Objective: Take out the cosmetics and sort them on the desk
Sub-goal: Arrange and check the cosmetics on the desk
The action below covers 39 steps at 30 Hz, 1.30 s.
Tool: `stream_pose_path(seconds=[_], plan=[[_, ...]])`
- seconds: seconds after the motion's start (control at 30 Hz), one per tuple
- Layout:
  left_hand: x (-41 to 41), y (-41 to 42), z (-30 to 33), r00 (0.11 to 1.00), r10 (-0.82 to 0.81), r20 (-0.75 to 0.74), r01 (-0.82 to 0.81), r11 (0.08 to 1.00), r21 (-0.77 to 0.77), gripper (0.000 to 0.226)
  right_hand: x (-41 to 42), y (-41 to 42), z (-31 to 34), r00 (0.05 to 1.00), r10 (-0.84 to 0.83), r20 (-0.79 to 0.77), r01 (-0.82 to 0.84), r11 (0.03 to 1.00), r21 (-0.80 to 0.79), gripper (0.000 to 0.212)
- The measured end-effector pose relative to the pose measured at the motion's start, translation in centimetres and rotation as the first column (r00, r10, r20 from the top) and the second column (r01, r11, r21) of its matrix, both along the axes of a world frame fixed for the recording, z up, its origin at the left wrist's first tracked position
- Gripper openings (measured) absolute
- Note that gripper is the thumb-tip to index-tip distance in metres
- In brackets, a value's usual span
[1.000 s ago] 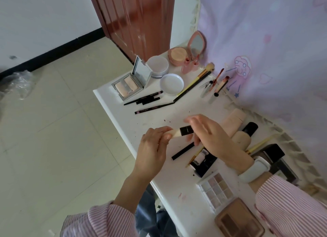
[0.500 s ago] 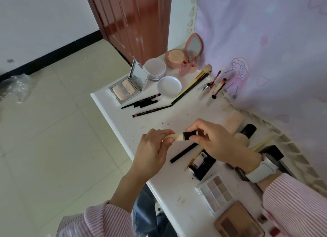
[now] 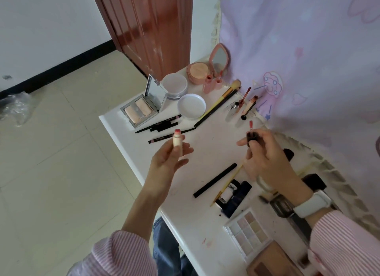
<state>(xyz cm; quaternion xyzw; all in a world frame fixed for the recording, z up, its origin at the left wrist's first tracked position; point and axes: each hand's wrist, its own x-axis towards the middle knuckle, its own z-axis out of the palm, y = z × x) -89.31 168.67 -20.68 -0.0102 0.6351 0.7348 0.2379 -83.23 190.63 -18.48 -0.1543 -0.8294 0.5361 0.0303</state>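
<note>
My left hand (image 3: 167, 162) holds a beige lip-gloss tube (image 3: 177, 141) upright, its pink-red mouth uncovered, above the white desk (image 3: 185, 220). To its right, my right hand (image 3: 265, 156) grips the tube's dark cap (image 3: 251, 136), and the wand with its pink tip (image 3: 250, 123) points up out of it. The two parts are well apart. Under my right hand lie a black pencil (image 3: 214, 180), a thin yellow brush (image 3: 227, 185) and dark bottles (image 3: 234, 195).
At the desk's far end stand an open powder compact (image 3: 143, 107), round white jars (image 3: 191, 106), a pink mirror compact (image 3: 219, 58), brushes (image 3: 218, 106) and black pencils (image 3: 162, 126). Eyeshadow palettes (image 3: 247, 232) lie near me. A lilac curtain (image 3: 308, 59) hangs to the right; floor lies left.
The cap has come off the tube: my hands were together on it and have now drawn apart, the left holding the tube, the right lifting the cap and wand away to the right.
</note>
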Motion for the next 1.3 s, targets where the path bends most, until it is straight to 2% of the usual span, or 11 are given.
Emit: stream_pose_path(seconds=[0.07,0.13,0.27,0.4,0.5,0.8,1.0,1.07,1.13,1.2,1.3], plan=[[-0.1,1.6,0.1,0.996,-0.039,-0.084,0.033,0.997,-0.067,0.016,-0.3,-0.6,-0.6,0.999,-0.048,0.022,0.047,0.999,0.026,0.012],[-0.6,3.3,0.2,0.984,-0.078,-0.16,0.049,0.983,-0.177,0.011,-0.7,-1.1,-1.1,0.992,-0.116,-0.059,0.123,0.983,0.136,0.011],[-2.6,6.5,-0.1,0.931,-0.089,-0.354,-0.089,0.886,-0.454,0.011,-2.0,-1.7,-1.9,0.971,-0.212,-0.106,0.232,0.945,0.23,0.01],[-3.8,8.7,-0.6,0.875,-0.153,-0.458,-0.15,0.816,-0.559,0.022,-2.9,-2.1,-3.1,0.971,-0.238,-0.021,0.224,0.874,0.432,0.018],[-4.5,9.7,-1.2,0.864,-0.199,-0.463,-0.163,0.759,-0.63,0.029,-3.2,-2.3,-3.5,0.955,-0.288,-0.071,0.281,0.803,0.526,0.019],[-5.4,10.8,-2.0,0.856,-0.315,-0.411,-0.11,0.666,-0.738,0.032,-4.1,-1.8,-3.9,0.956,-0.29,-0.032,0.233,0.693,0.682,0.024],[-2.9,9.3,-1.0,0.77,-0.291,-0.568,-0.206,0.729,-0.653,0.041,-2.0,-0.5,-2.4,0.964,-0.241,-0.113,0.257,0.732,0.631,0.022],[-1.6,8.2,-1.2,0.708,-0.32,-0.63,-0.255,0.717,-0.649,0.037,-1.2,0.9,-1.7,0.98,-0.192,-0.044,0.163,0.664,0.73,0.023],[-0.6,7.1,-1.5,0.65,-0.37,-0.663,-0.298,0.679,-0.671,0.035,-1.1,2.5,-1.2,0.976,-0.155,0.154,-0.024,0.625,0.781,0.032],[0.1,6.2,-2.0,0.6,-0.431,-0.673,-0.325,0.638,-0.698,0.034,-1.2,3.9,-0.9,0.934,-0.09,0.346,-0.206,0.656,0.726,0.044],[0.6,5.2,-2.7,0.557,-0.531,-0.639,-0.297,0.591,-0.75,0.033,-1.4,5.5,-0.6,0.861,0.015,0.509,-0.351,0.743,0.571,0.06]])
